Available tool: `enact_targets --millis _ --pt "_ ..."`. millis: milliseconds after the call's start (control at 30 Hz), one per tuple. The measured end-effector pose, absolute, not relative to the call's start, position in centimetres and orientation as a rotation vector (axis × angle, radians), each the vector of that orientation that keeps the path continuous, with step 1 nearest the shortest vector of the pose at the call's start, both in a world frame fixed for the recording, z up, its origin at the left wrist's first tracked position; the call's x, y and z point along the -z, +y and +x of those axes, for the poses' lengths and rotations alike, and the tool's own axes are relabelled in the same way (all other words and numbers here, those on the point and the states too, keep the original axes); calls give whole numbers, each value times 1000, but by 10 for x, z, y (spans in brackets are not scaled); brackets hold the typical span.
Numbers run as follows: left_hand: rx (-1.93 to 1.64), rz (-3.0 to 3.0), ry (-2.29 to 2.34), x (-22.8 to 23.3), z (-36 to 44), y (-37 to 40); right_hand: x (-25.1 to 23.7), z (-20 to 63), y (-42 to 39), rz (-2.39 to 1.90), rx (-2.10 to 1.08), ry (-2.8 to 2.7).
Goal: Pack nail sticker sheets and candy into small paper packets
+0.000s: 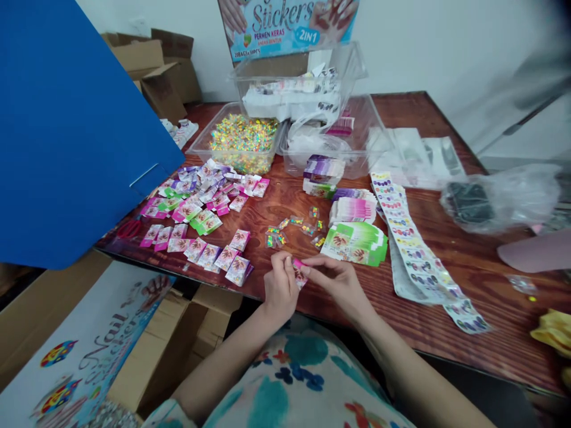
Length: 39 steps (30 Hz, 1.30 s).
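Near the table's front edge, a small pink printed box (300, 274) is gripped between my two hands. My left hand (281, 282) is closed around its left side. From the right, the fingers of my right hand (339, 284) pinch its upper edge. Just beyond lie several small clear packets of coloured candy (307, 229). Right of them sit flat stacks of unfolded boxes, a green stack (357, 242) and a pink one (354, 210). A long strip of nail stickers (408, 238) runs down the table beside these. Left of my hands are small filled-out boxes (226, 257) in a row.
A heap of small boxes (209, 190) covers the left part of the table. Behind stand a clear tub of candy packets (232, 156) and another clear tub (357, 160). A large blue panel (80, 137) blocks the left. Plastic bags (504, 196) lie at right.
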<state>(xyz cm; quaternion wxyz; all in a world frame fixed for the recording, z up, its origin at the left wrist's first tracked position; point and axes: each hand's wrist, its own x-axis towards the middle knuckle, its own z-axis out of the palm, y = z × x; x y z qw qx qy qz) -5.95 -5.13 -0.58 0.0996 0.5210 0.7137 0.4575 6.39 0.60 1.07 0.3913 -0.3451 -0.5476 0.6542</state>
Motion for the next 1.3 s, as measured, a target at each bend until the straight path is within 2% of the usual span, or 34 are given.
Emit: enact_targets --millis 67,167,500,767,1000,1167,1300 --pt "-1363 1618 2115 7 -59 -51 -8 64 8 -915 -1786 -1279" --pt "-1365 1727 2092 9 -59 -52 -6 66 12 -943 -1807 -1256" --pt "-1272 1505 2010 5 -59 -55 -13 82 21 -668 -1465 -1880" --pt "-1324 1362 1994 1 -59 -54 -2 71 -2 -623 -1334 -1826" --pt "-1341 1286 2036 -7 -70 -73 5 46 -6 -784 -1561 -1611" --pt "-1706 1445 2240 -18 -102 -83 10 -1 40 -876 -1715 -1351" --pt "-1792 1374 2464 -23 -138 -81 23 -61 63 -801 -1614 -1615"
